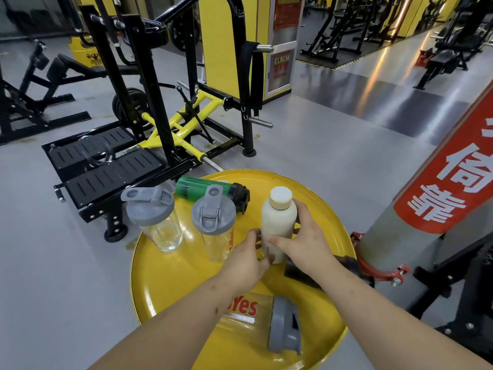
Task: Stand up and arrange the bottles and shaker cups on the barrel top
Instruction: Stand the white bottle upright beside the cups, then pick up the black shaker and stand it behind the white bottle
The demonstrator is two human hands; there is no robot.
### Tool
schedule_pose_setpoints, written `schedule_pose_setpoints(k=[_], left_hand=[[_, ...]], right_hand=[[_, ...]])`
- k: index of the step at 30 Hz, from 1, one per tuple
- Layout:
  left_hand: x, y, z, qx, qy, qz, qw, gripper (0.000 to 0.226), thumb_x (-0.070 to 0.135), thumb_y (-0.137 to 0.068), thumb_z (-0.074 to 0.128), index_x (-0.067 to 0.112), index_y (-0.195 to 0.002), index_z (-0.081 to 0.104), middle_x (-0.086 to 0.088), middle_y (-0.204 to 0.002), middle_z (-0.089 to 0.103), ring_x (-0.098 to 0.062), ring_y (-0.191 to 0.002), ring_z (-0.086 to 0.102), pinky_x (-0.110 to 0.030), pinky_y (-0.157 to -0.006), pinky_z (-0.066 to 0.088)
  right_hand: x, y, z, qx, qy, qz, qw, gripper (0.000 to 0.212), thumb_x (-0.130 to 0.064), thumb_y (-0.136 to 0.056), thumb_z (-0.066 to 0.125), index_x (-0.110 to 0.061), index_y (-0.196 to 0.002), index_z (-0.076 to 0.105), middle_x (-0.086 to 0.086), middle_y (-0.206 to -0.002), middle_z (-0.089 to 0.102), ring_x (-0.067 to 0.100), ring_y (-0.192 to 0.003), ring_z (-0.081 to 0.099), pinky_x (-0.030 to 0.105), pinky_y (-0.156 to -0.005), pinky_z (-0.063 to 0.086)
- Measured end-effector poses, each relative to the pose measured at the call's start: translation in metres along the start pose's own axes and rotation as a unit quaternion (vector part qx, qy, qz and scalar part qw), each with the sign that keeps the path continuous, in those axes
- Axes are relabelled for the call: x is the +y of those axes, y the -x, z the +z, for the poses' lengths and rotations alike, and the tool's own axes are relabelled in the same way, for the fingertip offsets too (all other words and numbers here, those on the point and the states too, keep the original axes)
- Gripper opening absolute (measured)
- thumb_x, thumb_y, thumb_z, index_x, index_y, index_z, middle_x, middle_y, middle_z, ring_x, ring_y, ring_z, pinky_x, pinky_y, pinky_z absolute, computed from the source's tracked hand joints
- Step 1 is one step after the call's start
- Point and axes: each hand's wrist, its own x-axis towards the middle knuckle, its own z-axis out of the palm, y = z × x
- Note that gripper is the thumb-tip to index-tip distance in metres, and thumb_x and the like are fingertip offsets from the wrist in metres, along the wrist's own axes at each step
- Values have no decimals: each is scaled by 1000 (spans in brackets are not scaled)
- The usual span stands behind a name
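nearest me, a clear shaker cup (262, 320) with a grey lid is lying on its side on the yellow barrel top (165, 276), partly under my forearms, and it is not yet stood up. just beyond it, a dark object (298, 271) is lying flat under my right wrist; i cannot tell what it is. my right hand (304, 241) is wrapping around the white bottle (278, 225), which is standing upright near the middle of the barrel top, and my left hand (246, 259) is touching its base, fingers curled against it. to the left, two clear shaker cups (213, 222) (154, 217) are standing upright with grey lids. at the far edge, a green bottle (205, 189) is lying on its side just behind them.

i am judging the risks: my forearms are hanging right over the lying cup, so a careless pull back could roll it off the rim. the leftmost cup is sitting close to the edge, and a nudge could tip it to the floor.
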Motion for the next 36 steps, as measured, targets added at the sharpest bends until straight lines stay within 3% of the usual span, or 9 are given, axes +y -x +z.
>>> schedule_pose_setpoints(k=[4,9,17,19,22,25,30,33,36], left_hand=[[-1,-2,0,-5,-11,0,1000,68,38,-98,68,27,-154,31,4,-152,56,-15,-139,54,-34,-105,51],[-3,-2,-3,-17,-23,1,1000,70,42,-97,67,28,-155,31,5,-152,56,-15,-140,53,-41,-108,52],[-6,0,-8,-44,-58,-7,997,78,48,-94,64,28,-159,26,2,-153,55,-18,-139,54,-42,-104,54],[-5,2,-10,-47,-86,-13,995,67,48,-95,63,24,-151,36,-1,-139,62,-21,-125,61,-42,-96,57],[-5,5,-13,-59,-151,-3,987,33,48,-95,61,24,-116,52,2,-106,63,-22,-96,62,-43,-83,57],[-6,8,-21,-107,-224,20,969,29,57,-91,60,29,-98,57,7,-100,59,-20,-96,58,-42,-86,55],[-1,13,-29,-164,-249,54,953,46,66,-89,56,27,-114,66,10,-108,57,-18,-102,59,-40,-91,54],[5,13,-28,-173,-247,68,951,46,64,-90,57,27,-115,66,8,-111,59,-19,-103,60,-43,-92,55],[12,13,-26,-171,-227,93,954,40,56,-92,60,24,-116,65,4,-111,63,-20,-102,62,-44,-92,56]], right_hand=[[3,2,-2,1,9,-2,1000,88,-30,-73,87,-48,-139,32,-43,-115,41,10,-113,51,22,-82,43],[2,1,0,5,16,-1,1000,90,-31,-73,86,-41,-143,31,-23,-126,46,11,-115,49,27,-86,45],[5,0,1,12,12,-3,1000,95,-34,-73,87,-38,-148,29,-20,-134,46,10,-119,48,30,-91,46],[7,0,0,0,18,3,1000,98,-36,-72,87,-39,-150,26,-18,-138,45,10,-123,46,33,-95,46],[12,-1,-9,-62,65,31,995,108,-40,-66,84,-40,-153,21,-13,-148,41,11,-134,39,37,-104,44],[14,1,-25,-172,264,70,947,110,-45,-67,76,-30,-158,17,1,-152,41,24,-137,41,40,-106,43],[19,10,-30,-235,507,126,820,86,-46,-71,70,-25,-147,35,3,-128,54,29,-116,55,42,-94,47],[21,11,-29,-226,530,128,807,69,-41,-72,70,-28,-135,45,2,-114,55,27,-103,58,39,-80,47],[16,11,-32,-215,513,143,819,65,-45,-70,73,-29,-129,49,0,-109,55,25,-98,59,40,-82,54]])
